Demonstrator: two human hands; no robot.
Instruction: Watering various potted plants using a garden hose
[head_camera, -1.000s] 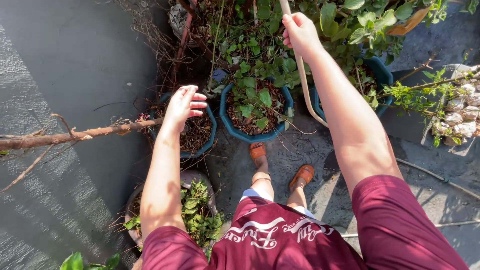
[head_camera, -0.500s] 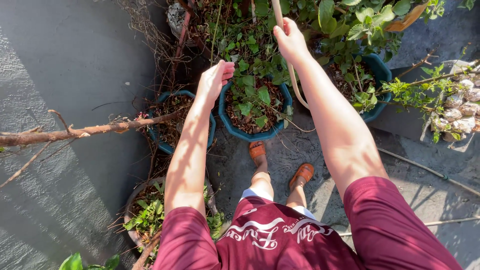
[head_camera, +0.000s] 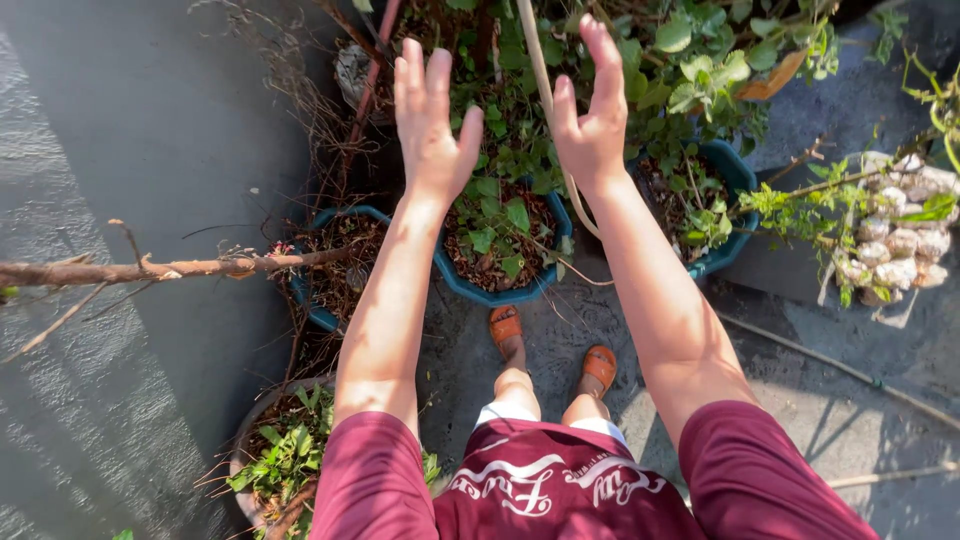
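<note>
While both arms were raised over the potted plants, the left hand (head_camera: 430, 120) was held flat with its fingers extended and close together, palm facing away from the camera, and its grip was apart and enclosed nothing. The right hand (head_camera: 592, 115) was likewise spread, with the index finger pointing upward and the thumb set off to the left; its grip was apart. A pale, thin stick (head_camera: 545, 95) ran from the top edge of the view down between the two hands, passing just beside the right thumb; whether the thumb touched it could not be determined. Directly below the hands stood a teal plastic pot (head_camera: 500, 290) containing green leafy shoots and dry brown litter. A second teal pot (head_camera: 735, 215) stood to its right, under dense foliage, and a third teal pot (head_camera: 315, 300), filled with dry twigs, stood to its left. A bare brown branch (head_camera: 150, 268) extended horizontally from the left edge toward that third pot. A grey round pot (head_camera: 250, 450) with green weeds stood near the person's left side. The person wore a maroon shirt (head_camera: 540, 490) and orange sandals (head_camera: 505, 325) on the concrete floor (head_camera: 130, 150). A cluster of pale stones (head_camera: 895, 240) lay at the right edge.
</note>
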